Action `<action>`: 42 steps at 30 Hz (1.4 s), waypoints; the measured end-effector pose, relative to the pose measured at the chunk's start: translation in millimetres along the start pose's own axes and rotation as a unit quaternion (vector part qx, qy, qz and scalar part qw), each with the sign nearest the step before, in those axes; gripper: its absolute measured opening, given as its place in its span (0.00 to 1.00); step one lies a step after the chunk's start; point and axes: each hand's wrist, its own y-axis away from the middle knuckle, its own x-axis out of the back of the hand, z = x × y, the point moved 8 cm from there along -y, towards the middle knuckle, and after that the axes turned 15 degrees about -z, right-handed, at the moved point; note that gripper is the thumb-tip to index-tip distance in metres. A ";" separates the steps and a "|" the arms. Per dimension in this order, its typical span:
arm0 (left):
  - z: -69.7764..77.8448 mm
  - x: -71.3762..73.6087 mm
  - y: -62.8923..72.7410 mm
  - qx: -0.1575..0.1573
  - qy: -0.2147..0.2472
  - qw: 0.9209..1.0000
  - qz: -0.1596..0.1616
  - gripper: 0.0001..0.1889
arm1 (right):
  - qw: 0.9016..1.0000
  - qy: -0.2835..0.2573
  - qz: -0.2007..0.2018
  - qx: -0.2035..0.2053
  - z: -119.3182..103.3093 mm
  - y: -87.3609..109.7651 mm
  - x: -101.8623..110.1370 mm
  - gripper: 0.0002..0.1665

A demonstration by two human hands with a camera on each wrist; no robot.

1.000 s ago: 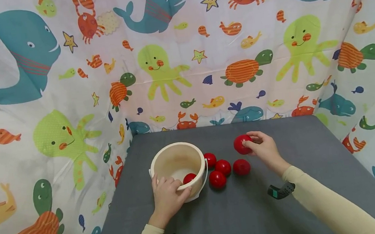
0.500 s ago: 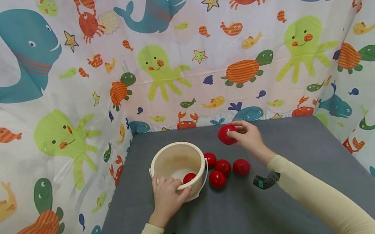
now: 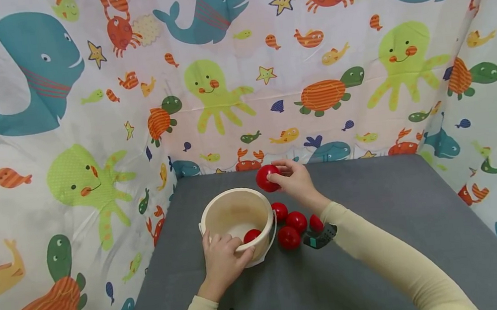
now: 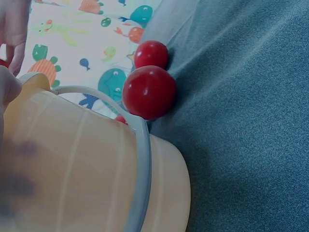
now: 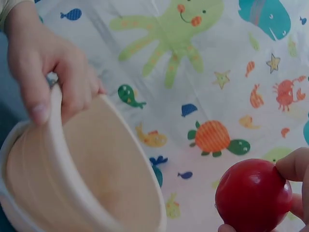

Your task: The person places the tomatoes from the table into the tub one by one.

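My left hand [image 3: 225,262] grips the near rim of a cream bucket [image 3: 211,211], fingers over the edge and thumb outside, as the right wrist view also shows. One red ball [image 3: 251,235] lies inside the bucket. With thumb and fingertips, my right hand [image 3: 297,182] pinches a glossy red ball [image 3: 268,178], held in the air just beyond and right of the bucket's rim. In the right wrist view this held ball [image 5: 252,195] has a small dimple, and the bucket [image 5: 108,159] stands apart from it.
Several more red balls [image 3: 289,238] cluster on the grey cloth [image 3: 369,193] right of the bucket, one partly behind the right wrist strap. The bucket's white handle [image 3: 271,242] hangs down its right side. Curtains [image 3: 237,126] with sea animals stand behind and at both sides.
My right hand has carried its red ball leftward and slightly up, from over the right side of the table to near the bucket. The left hand keeps its hold on the rim.
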 end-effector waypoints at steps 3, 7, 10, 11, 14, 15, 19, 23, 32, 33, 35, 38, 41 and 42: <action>0.8 0.2 -0.6 0.000 0.000 1.000 -0.003 0.14 | 1.000 -0.015 -0.011 0.009 -2.8 -5.6 -12.7 0.30; 1.4 -0.2 -1.9 0.000 0.002 1.000 -0.013 0.13 | 0.999 -0.029 -0.018 0.017 -6.8 -13.3 -27.1 0.29; 0.5 -1.1 -2.5 0.004 0.004 1.000 -0.020 0.12 | 0.999 -0.031 -0.022 0.009 -6.8 -18.0 -39.1 0.27; 0.1 -1.4 -2.5 0.005 0.003 1.000 -0.020 0.12 | 0.999 -0.029 -0.024 0.004 -5.6 -19.4 -43.5 0.27; -0.6 -1.8 -2.6 0.007 0.003 1.000 -0.022 0.12 | 0.999 -0.025 -0.036 -0.008 -0.2 -22.4 -58.0 0.26; -0.6 -1.8 -2.7 0.006 0.003 1.000 -0.022 0.12 | 0.999 -0.025 -0.042 -0.009 2.0 -22.9 -62.8 0.25; 0.1 -2.2 -2.4 0.003 -0.002 1.000 -0.022 0.13 | 0.998 -0.019 -0.060 -0.014 12.4 -24.1 -80.2 0.25; 0.0 -2.6 -1.8 0.005 -0.007 1.000 -0.023 0.13 | 0.997 -0.002 -0.069 -0.033 22.5 -24.6 -93.9 0.25; 0.4 -1.4 -2.8 0.003 -0.010 1.000 -0.017 0.13 | 0.993 0.023 -0.094 -0.071 46.0 -29.4 -115.9 0.25; 0.7 -1.5 -2.7 0.002 -0.012 1.000 -0.015 0.13 | 0.992 0.022 -0.096 -0.074 48.9 -30.1 -117.6 0.25; 1.0 -2.0 -2.2 0.001 -0.011 1.000 -0.016 0.14 | 0.992 0.020 -0.099 -0.079 53.3 -30.7 -120.3 0.25; 1.4 -1.9 -1.5 0.002 -0.010 1.000 -0.015 0.14 | 0.991 0.031 -0.103 -0.084 57.2 -31.3 -123.4 0.24; 1.1 -1.4 -1.3 0.003 -0.008 1.000 -0.012 0.13 | 0.990 0.049 -0.106 -0.083 57.5 -32.3 -125.7 0.25; 1.1 -1.0 -1.4 0.004 -0.010 1.000 -0.010 0.13 | 0.989 0.054 -0.107 -0.083 57.0 -32.8 -126.6 0.25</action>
